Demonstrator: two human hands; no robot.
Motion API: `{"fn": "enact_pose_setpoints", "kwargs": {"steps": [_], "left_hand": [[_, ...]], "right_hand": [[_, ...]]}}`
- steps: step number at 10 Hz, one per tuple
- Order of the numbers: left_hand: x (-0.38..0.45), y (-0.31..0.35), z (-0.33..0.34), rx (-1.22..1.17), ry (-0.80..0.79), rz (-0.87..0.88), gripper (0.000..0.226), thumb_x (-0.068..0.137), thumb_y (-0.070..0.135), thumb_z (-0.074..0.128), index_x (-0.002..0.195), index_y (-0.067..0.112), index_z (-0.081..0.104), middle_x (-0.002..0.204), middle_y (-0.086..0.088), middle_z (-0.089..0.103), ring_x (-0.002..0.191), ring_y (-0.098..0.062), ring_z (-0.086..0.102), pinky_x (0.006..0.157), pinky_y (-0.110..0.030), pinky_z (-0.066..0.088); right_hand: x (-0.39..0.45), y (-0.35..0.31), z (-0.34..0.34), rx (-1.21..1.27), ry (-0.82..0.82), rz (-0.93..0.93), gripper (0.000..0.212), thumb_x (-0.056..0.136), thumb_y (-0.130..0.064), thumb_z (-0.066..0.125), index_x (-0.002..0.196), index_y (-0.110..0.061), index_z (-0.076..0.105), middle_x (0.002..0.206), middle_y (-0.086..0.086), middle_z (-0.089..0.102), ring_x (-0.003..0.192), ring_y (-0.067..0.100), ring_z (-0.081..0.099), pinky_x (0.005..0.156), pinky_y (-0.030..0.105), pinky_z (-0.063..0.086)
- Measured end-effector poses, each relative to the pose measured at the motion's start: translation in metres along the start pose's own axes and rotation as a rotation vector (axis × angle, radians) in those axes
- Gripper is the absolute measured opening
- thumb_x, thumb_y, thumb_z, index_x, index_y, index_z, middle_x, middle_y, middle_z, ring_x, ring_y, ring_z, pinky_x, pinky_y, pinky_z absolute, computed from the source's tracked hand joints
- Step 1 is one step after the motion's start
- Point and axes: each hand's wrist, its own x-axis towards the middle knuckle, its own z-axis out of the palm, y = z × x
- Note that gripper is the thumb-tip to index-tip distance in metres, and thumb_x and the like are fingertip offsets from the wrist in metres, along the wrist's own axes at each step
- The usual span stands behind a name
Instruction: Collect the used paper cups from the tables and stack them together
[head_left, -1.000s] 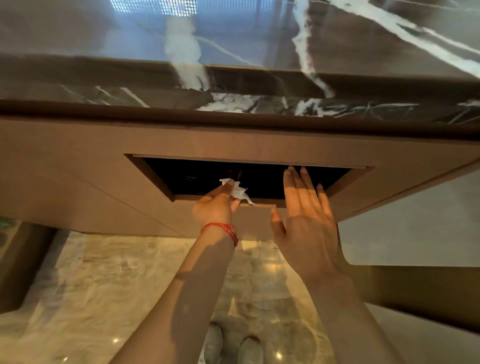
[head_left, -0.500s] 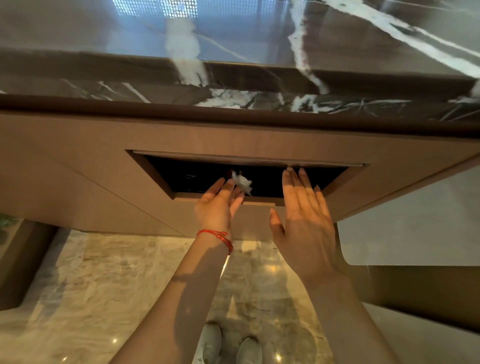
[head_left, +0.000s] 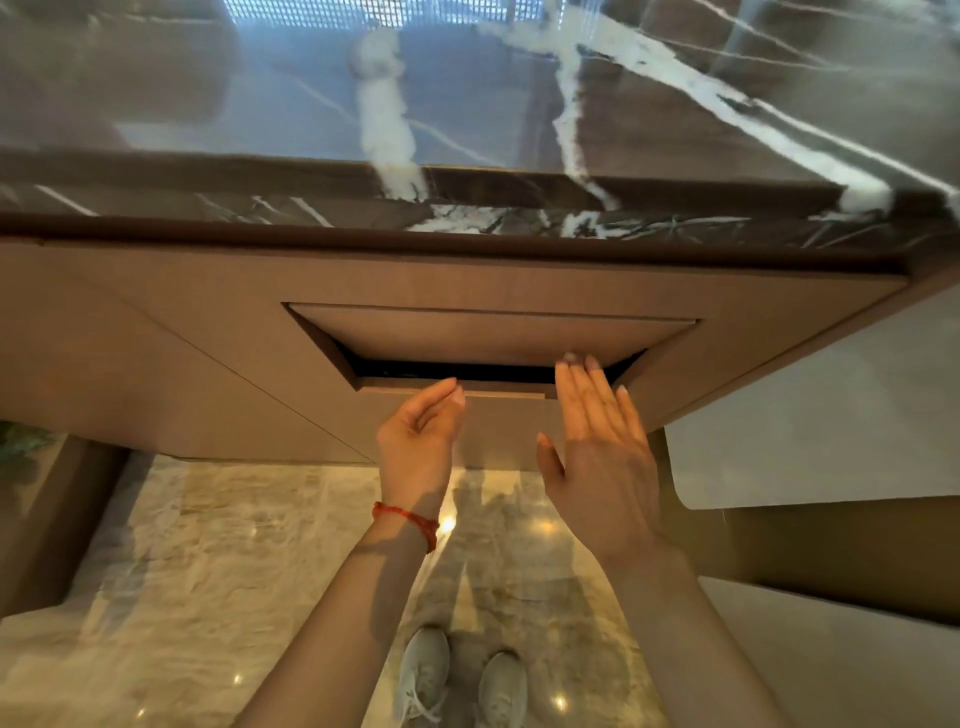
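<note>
Right hand, fingers straight, touches the smooth wooden flap; left hand loosely curled, empty

Wooden flap in the bench front tilts nearly shut, lower edge touching the right grip's fingertips, dark slit beneath.

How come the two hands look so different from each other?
The left hand has loosely curled fingers and shows its palm side; the right hand has straight fingers and shows its back. The right hand's fingertips reach the flap of the bin slot; the left hand's stop lower, near the slot's bottom edge. The left wrist wears a red string; the right wrist is bare. Both hold nothing.
</note>
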Motion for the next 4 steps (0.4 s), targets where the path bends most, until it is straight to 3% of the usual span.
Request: {"fn": "enact_pose_setpoints", "kwargs": {"steps": [1,2,3,4], "left_hand": [[-0.015,0.006,-0.014,0.306,-0.053,0.234,0.02,0.086,0.014,0.063,0.103,0.023,0.066,0.098,0.011,0.066,0.091,0.0,0.061,0.081,-0.011,0.048],[-0.032,0.015,-0.029,0.64,-0.088,0.439,0.029,0.087,0.021,0.062,0.116,0.023,0.064,0.111,0.013,0.059,0.1,-0.007,0.056,0.08,-0.012,0.042],[-0.05,0.033,-0.037,0.899,-0.143,0.608,0.038,0.087,0.022,0.062,0.125,0.016,0.058,0.127,0.001,0.058,0.116,-0.014,0.052,0.093,-0.016,0.033],[-0.063,0.049,-0.042,1.069,-0.21,0.685,0.048,0.086,0.024,0.063,0.131,0.011,0.052,0.139,-0.009,0.049,0.13,-0.026,0.042,0.104,-0.029,0.029]], "right_hand": [[-0.009,-0.003,-0.008,0.017,-0.013,0.013,0.065,0.092,-0.02,0.054,0.147,-0.009,0.02,0.155,0.007,0.021,0.144,0.02,0.01,0.116,0.036,0.006],[-0.02,-0.005,-0.019,0.019,-0.033,0.03,0.066,0.093,-0.021,0.053,0.148,-0.01,0.017,0.156,0.005,0.016,0.143,0.018,0.003,0.116,0.035,0.001],[-0.034,-0.011,-0.034,0.039,-0.033,0.049,0.068,0.095,-0.025,0.05,0.147,-0.016,0.007,0.155,-0.003,0.002,0.142,0.014,-0.007,0.116,0.033,-0.004],[-0.051,-0.017,-0.052,0.053,0.012,0.07,0.069,0.094,-0.026,0.052,0.145,-0.017,0.006,0.155,-0.002,0.006,0.143,0.016,-0.003,0.116,0.035,0.001]]}}
